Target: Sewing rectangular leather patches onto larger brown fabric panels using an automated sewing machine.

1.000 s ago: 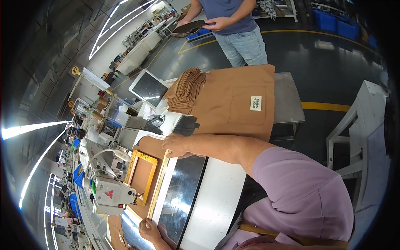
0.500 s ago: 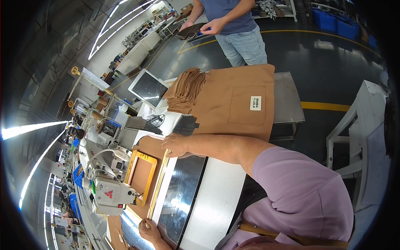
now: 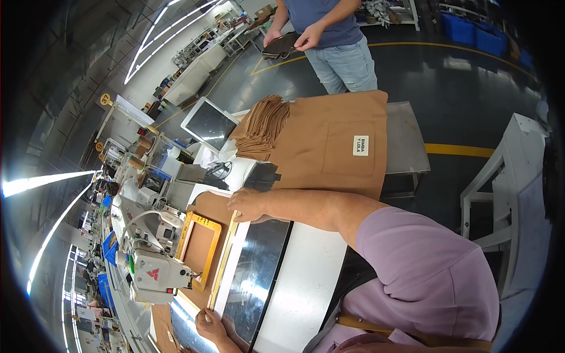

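A long pale yellow strip (image 3: pixel 221 267) runs along the near edge of a brown fabric panel (image 3: pixel 206 203) on a sewing machine bed. My right hand (image 3: pixel 247 203), arm stretched out, is closed around the strip's far end. Down at its near end, my left hand (image 3: pixel 212 325) is closed with fingertips on the strip; part of its grip is hidden. Between the hands, a yellow-orange rectangular frame (image 3: pixel 213 253) lies on the fabric, partly beneath the white sewing machine head (image 3: pixel 154 275).
Brown fabric panels (image 3: pixel 312 138) lie on a side table, beside a folded stack (image 3: pixel 265 126). A tablet-like screen (image 3: pixel 210 125) stands behind. A white chair frame (image 3: pixel 500 188) is on the right. Across the table, a person (image 3: pixel 323 35) holds a dark item (image 3: pixel 281 46). Another brown piece (image 3: pixel 163 323) lies lower left.
My hands, the strip and the yellow-orange frame look unmoved. The person across the table has shifted the dark item slightly to the right and turned it.
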Motion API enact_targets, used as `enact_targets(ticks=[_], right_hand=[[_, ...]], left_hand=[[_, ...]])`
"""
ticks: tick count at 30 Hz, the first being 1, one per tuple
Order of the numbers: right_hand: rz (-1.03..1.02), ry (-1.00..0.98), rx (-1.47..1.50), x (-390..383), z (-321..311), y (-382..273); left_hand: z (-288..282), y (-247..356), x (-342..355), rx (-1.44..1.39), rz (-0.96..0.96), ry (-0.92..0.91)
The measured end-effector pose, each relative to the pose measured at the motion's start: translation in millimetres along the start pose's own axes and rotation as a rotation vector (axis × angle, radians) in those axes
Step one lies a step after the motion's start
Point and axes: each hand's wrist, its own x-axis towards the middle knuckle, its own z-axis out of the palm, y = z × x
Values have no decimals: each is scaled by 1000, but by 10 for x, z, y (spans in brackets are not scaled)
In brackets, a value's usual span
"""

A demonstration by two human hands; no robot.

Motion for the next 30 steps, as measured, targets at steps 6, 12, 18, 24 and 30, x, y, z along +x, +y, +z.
enact_targets(ticks=[6,12,18,24,30], right_hand=[[-6,5,2,2,15,8],[-1,2,4,-3,19,0],[-6,14,15,-1,16,-3],[-19,0,13,14,12,2],[-23,10,14,11,14,17]], left_hand=[[-5,6,-3,-9,14,12],[-18,35,0,-4,-2,2],[-1,-5,-3,-1,-4,10],[-3,-3,-6,-2,31,18],[-1,1,-6,-6,18,21]])
